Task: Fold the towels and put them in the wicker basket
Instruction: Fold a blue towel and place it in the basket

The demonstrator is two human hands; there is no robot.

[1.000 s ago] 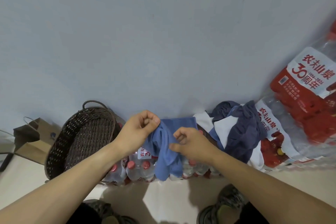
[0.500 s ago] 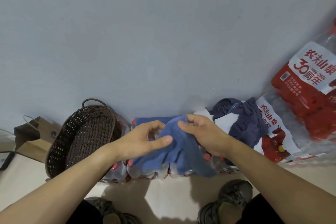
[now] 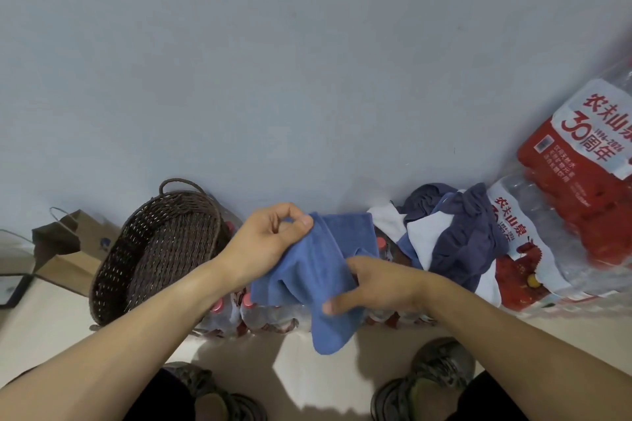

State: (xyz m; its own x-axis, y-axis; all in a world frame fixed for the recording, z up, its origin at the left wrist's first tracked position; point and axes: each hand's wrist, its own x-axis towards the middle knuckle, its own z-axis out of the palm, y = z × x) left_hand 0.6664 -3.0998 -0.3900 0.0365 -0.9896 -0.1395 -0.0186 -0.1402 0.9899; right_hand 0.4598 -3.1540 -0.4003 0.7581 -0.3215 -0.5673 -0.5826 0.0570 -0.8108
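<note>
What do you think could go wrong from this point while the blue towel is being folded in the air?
The blue towel hangs unsupported between the left hand and right hand, so the fold may come out uneven. Its lower corner dangles toward the floor and could drag there. The wicker basket leans tilted, so a towel dropped in might slide out.

This looks like a storage corner of a home or back room: a plain pale wall (image 3: 307, 61) meets a light floor (image 3: 318, 372). Shrink-wrapped packs of bottled water (image 3: 578, 215) are stacked at 3 o'clock, a wicker basket (image 3: 154, 249) and a brown paper bag (image 3: 68, 243) sit at 9 o'clock, and a heap of cloths (image 3: 455, 236) lies between.
</note>
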